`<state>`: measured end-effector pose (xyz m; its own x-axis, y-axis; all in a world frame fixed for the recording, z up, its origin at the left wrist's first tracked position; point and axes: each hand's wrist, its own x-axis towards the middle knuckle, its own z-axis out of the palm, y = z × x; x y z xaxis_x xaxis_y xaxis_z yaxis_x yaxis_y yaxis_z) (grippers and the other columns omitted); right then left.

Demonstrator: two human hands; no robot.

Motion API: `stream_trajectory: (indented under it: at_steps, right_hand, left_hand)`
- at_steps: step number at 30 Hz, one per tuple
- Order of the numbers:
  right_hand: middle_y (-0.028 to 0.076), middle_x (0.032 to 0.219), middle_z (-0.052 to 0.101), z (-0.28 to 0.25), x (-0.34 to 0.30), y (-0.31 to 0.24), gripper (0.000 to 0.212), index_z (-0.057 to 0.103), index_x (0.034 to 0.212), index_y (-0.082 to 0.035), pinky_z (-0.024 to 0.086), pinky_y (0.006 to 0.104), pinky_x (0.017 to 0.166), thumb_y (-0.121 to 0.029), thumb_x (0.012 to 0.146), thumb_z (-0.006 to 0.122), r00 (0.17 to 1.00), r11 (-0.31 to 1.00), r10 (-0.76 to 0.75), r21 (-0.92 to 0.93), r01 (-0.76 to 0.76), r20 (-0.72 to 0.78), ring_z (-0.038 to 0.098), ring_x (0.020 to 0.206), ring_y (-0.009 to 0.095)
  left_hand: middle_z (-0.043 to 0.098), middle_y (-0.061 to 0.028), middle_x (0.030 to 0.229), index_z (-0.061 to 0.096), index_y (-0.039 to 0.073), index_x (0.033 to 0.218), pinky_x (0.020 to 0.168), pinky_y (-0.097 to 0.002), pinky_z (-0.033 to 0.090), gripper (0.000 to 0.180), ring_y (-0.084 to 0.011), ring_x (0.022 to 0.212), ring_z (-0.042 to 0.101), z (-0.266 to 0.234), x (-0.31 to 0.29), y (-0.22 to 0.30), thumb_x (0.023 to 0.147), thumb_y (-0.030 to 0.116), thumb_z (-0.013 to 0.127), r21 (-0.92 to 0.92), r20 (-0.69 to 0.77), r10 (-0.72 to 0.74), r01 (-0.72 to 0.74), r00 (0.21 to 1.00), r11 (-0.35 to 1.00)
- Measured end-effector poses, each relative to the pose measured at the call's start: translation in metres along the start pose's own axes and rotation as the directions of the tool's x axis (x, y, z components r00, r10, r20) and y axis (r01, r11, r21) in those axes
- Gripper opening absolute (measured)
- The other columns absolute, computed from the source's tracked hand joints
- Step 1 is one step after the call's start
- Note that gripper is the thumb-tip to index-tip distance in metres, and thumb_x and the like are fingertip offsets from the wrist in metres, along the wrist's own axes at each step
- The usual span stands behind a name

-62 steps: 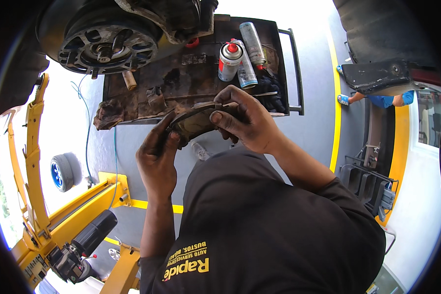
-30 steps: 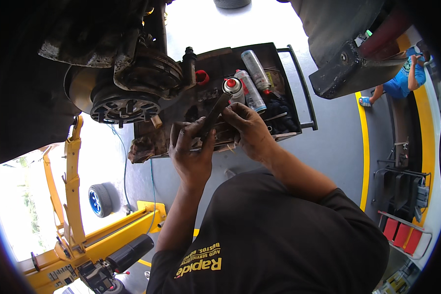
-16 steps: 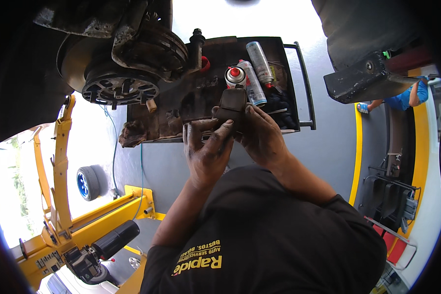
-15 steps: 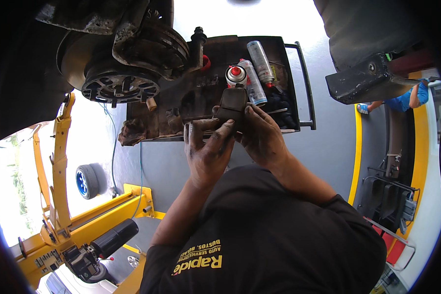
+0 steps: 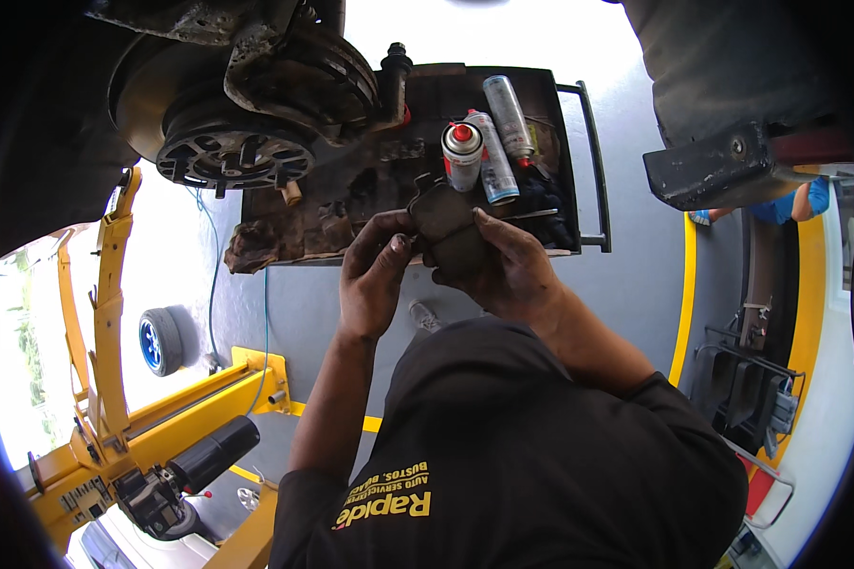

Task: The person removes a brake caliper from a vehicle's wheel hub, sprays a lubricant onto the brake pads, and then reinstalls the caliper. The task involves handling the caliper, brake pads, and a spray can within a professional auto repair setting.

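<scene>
A dark, worn brake pad [image 5: 443, 211] is held up over the near edge of the cart, its broad face showing a groove across the middle. My right hand [image 5: 519, 272] grips its right side, thumb near the upper edge and fingers partly hidden underneath. At the pad's left edge, my left hand [image 5: 376, 272] has curled fingers against it and the thumb raised. Grime darkens both hands. Just beyond the pad stands a spray can with a red nozzle [image 5: 461, 152]; two more spray cans [image 5: 509, 119] lie beside it.
A brake disc and hub assembly [image 5: 237, 152] hangs at upper left. The dark-topped cart [image 5: 351, 190] carries a crumpled rag [image 5: 256, 247] and has a side handle [image 5: 595, 161]. Yellow lift arms [image 5: 112, 332] stand left, near a tyre [image 5: 161, 341]. A black lift pad block [image 5: 707, 166] juts in at right.
The brake pad has been lowered slightly and tilted, showing more of its broad face. My left hand has shifted left, its thumb off the pad's face. The right hand still holds it.
</scene>
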<state>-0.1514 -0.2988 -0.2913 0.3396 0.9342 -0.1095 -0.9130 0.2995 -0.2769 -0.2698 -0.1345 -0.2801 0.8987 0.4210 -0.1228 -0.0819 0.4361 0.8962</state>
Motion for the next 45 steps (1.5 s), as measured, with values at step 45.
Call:
stream_trajectory:
  at_steps: [45]
  right_hand:
    - [0.021,0.120,0.061,-0.043,0.038,-0.035,0.071,0.047,0.151,-0.024,0.058,0.0483,0.089,-0.029,0.087,0.078,0.913,-0.528,-0.388,-0.842,-0.109,0.125,0.070,0.103,0.040]
  left_hand:
    - [0.068,-0.0077,0.102,0.061,-0.001,0.120,0.077,-0.0293,0.056,0.025,-0.0165,0.088,0.066,-0.119,0.147,-0.144,0.101,0.014,0.068,0.053,-0.541,-0.126,0.183,0.831,0.982]
